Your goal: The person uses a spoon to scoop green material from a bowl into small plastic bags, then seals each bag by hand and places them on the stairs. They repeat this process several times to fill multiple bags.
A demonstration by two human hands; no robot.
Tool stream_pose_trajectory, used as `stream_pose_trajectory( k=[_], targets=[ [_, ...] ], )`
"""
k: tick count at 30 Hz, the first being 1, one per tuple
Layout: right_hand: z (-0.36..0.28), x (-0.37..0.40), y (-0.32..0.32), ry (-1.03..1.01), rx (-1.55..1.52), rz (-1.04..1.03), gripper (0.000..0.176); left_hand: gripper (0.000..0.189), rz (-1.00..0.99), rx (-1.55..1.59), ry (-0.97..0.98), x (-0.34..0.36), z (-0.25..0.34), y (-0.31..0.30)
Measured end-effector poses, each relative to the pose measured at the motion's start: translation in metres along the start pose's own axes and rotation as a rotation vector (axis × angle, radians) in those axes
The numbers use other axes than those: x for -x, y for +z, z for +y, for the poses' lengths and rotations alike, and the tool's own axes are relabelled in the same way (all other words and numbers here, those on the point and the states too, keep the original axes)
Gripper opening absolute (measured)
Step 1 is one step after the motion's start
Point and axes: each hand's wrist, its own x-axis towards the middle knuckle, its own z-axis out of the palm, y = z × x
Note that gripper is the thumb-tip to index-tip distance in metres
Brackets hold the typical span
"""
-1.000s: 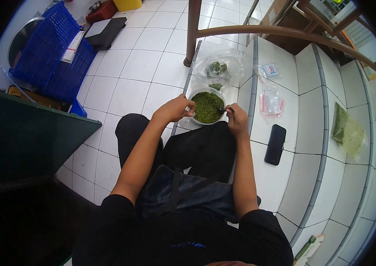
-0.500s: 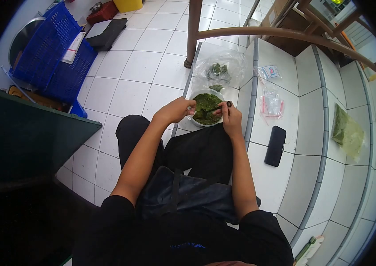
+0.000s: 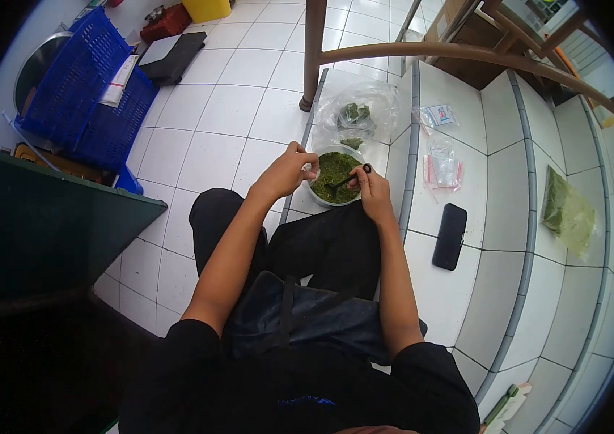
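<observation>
Phone (image 3: 449, 236): dark, flat on a white-tiled step (image 3: 433, 304) with grey edging. Railing (image 3: 430, 49): brown, its post (image 3: 312, 58) standing at the far left side of the steps. Far left: blue crate (image 3: 75, 79), perforated, tilted, with printed paper (image 3: 119, 81) against it; round metal item (image 3: 37, 69) partly hidden behind. Dark green panel (image 3: 46, 217) in front of the crate. On the tiled floor (image 3: 209, 94), near the crate: black, flat object (image 3: 185, 64) with a pale top. Beyond it, red container (image 3: 166, 23), small metal bowl (image 3: 153, 13) at its left, and yellow container (image 3: 208, 9), cut off by the upper border. Lower right: green, elongated item (image 3: 501, 406) beside a pale one; identity unclear.
</observation>
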Motion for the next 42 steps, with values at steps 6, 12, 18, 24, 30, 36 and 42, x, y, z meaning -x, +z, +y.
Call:
stream_pose_trajectory(
  k=[6,12,18,24,30,36,42],
  targets=[
    [0.009,-0.002,-0.009,0.099,-0.027,-0.051,0.042,0.010,-0.021,-0.095,0.112,-0.005,-0.010,0.002],
    [0.013,0.001,0.001,0.032,0.071,-0.068,0.040,0.013,-0.009,0.021,0.079,-0.007,0.005,-0.003],
    [-0.002,0.003,0.009,-0.032,0.170,-0.037,0.031,0.019,0.013,0.155,0.027,-0.005,0.023,-0.008],
    [0.007,0.002,0.004,0.121,-0.001,-0.118,0.029,0.017,0.010,0.059,0.023,-0.005,0.017,-0.007],
    [0.010,0.000,0.003,-0.063,0.204,-0.072,0.027,0.014,-0.024,0.070,-0.032,-0.005,0.018,-0.007],
    [0.004,0.002,0.006,-0.026,0.268,-0.219,0.031,0.012,-0.137,0.025,-0.004,-0.006,0.011,-0.004],
    [0.007,0.001,0.007,-0.015,0.308,-0.200,0.035,0.018,-0.084,0.043,0.029,-0.006,0.014,-0.002]
  ],
)
